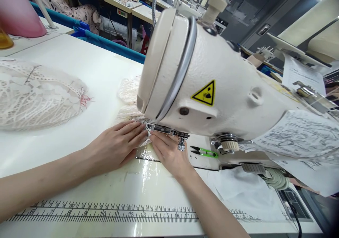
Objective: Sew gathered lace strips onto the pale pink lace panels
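Observation:
My left hand [119,142] lies flat, fingers stretched together, on a piece of white lace fabric [144,143] under the sewing machine's head. Just to its right, my right hand [169,151] rests with fingers extended toward the same lace, close to the needle area. The machine's thread guide and thumbscrew [181,144] partly cover its fingers. More gathered lace [129,89] spreads behind the machine head. The sewing machine [193,75] is cream-coloured, with a yellow warning triangle on its side. Its needle and presser foot are hard to make out.
Green thread snips [203,152] lie right of my right hand. A large lace piece [39,96] with red thread ends is at left. A printed ruler [116,213] runs along the front edge. White cloth [243,188] and a roll of pale green tape [277,178] sit at right.

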### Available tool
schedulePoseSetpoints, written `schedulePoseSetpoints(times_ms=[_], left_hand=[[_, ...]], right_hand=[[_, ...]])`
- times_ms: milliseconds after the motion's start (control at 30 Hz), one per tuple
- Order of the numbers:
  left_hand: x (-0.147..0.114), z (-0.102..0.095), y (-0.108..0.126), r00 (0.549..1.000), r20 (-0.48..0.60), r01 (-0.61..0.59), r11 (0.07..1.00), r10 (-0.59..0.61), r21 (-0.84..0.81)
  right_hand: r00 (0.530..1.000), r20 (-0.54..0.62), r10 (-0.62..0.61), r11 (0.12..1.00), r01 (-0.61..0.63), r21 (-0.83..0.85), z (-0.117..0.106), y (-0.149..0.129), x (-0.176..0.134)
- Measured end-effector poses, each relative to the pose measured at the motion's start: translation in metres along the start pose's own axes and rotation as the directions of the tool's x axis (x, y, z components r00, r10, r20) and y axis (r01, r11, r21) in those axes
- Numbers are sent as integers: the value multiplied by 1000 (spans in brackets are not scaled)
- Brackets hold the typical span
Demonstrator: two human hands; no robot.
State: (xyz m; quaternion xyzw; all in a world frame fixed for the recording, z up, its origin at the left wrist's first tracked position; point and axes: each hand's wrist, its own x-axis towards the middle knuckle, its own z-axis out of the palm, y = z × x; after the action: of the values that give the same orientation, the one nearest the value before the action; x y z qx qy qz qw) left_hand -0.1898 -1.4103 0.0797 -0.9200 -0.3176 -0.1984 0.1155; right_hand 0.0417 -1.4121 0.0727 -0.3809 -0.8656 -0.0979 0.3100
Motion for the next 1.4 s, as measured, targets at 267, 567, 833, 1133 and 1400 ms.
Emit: schedulePoseSetpoints(times_ms=[267, 567, 833, 1133, 1400], left_hand=[[-2, 3, 1, 1000, -14, -17, 1000, 17, 8], [-9, 3, -12, 998, -6, -70, 998, 70, -12], [-6, -5, -25, 994, 42, -101, 995, 102, -28], [-8, 0, -22, 993, 73, -82, 992, 89, -94], [-6, -3, -29, 986, 148, -46, 985, 71, -167]], right_hand=[[1000, 22, 10, 1000, -10, 5, -1, 2, 2], [989, 36, -144, 985, 147, -93, 2, 0, 1], [982, -18, -188, 978, 185, -102, 6, -16, 7], [990, 19, -140, 989, 140, -55, 11, -14, 4], [986, -13, -167, 985, 167, -54, 11, -16, 5]])
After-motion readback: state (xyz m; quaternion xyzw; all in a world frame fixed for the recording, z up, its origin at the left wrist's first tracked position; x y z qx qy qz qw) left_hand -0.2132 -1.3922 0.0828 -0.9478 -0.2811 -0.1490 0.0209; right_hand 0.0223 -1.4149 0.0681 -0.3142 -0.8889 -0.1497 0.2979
